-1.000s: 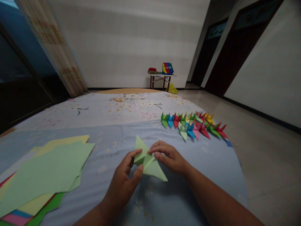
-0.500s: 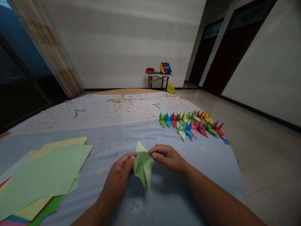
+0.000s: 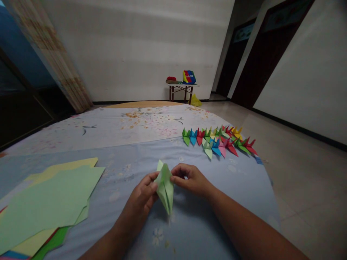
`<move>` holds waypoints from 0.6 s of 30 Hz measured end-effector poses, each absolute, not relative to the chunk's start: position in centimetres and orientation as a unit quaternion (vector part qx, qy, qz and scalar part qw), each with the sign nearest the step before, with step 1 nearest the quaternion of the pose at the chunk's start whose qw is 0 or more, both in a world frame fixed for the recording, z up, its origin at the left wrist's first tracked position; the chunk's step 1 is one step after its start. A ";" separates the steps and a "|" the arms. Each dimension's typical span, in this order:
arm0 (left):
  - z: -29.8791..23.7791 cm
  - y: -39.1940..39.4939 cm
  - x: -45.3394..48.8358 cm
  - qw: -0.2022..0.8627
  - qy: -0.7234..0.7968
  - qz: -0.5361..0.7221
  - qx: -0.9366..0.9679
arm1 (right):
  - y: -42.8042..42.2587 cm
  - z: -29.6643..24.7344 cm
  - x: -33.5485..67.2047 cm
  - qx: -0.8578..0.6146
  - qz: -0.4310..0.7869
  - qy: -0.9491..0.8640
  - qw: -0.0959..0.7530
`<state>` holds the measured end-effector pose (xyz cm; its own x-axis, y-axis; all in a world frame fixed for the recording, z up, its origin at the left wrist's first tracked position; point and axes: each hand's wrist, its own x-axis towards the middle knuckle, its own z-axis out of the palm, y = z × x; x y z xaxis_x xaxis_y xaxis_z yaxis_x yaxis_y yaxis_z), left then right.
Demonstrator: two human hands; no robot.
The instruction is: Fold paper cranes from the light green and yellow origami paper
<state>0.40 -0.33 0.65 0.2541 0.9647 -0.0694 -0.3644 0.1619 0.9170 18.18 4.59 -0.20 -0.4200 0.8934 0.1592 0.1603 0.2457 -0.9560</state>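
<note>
A partly folded pale green origami paper (image 3: 166,189) is held between my two hands, just above the blue part of the tablecloth. Its long point aims down toward me, with a slit along the middle, and another tip sticks up behind. My left hand (image 3: 145,193) pinches its left edge between thumb and fingers. On the other side, my right hand (image 3: 191,178) has thumb and forefinger closed on the right edge. Several finished paper cranes (image 3: 217,139) in green, blue, red, pink and yellow stand in rows beyond my right hand.
A loose stack of coloured paper sheets (image 3: 51,198), pale green on top, lies at the left. The flowered tablecloth (image 3: 130,126) covers a round table. Against the far wall stands a small table (image 3: 180,85) bearing a colourful box (image 3: 189,77), with a yellow bag (image 3: 195,100) beside it.
The near flap of the green paper, bent open before, now lies flatter with its top point raised. My fingers have shifted slightly along its edges, and the view has moved a little.
</note>
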 end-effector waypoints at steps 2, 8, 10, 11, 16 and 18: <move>0.5 -0.3 0.5 0.665 0.384 0.480 0.424 | 4.6 -0.4 18.1 -0.393 0.466 -0.699 0.374; -0.1 0.1 1.1 0.604 0.490 0.479 0.406 | 4.2 -0.7 17.5 -0.404 0.424 -0.727 0.358; -0.2 0.2 1.2 0.587 0.509 0.486 0.401 | 4.0 -0.6 17.2 -0.400 0.435 -0.723 0.357; -0.3 0.2 1.2 0.584 0.512 0.489 0.397 | 3.9 -0.6 17.1 -0.395 0.445 -0.719 0.359; -0.4 0.3 1.2 0.588 0.501 0.512 0.376 | 3.9 -0.7 17.0 -0.387 0.492 -0.679 0.383; -0.5 0.2 1.2 0.590 0.500 0.514 0.372 | 4.0 -0.8 17.1 -0.398 0.495 -0.672 0.381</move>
